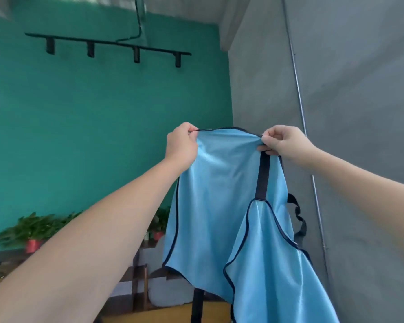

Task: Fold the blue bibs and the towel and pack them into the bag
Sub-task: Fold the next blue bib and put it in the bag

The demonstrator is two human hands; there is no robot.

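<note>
While both hands pinch the blue bib [219, 206] aloft, left hand [181, 145], right hand [281, 142], potted plants [33, 231] partly hidden

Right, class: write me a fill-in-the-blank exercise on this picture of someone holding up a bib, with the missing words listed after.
1. Both hands hold the ____ bib up in the air.
2. The left hand and right hand pinch its ____ edge.
3. The wall behind the left arm is ____.
4. The potted plants stand in ____ pots.

Missing words: blue; top; green; red

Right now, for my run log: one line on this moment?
left hand: pinches blue bib | right hand: pinches blue bib | bib: hanging, unfolded
</note>
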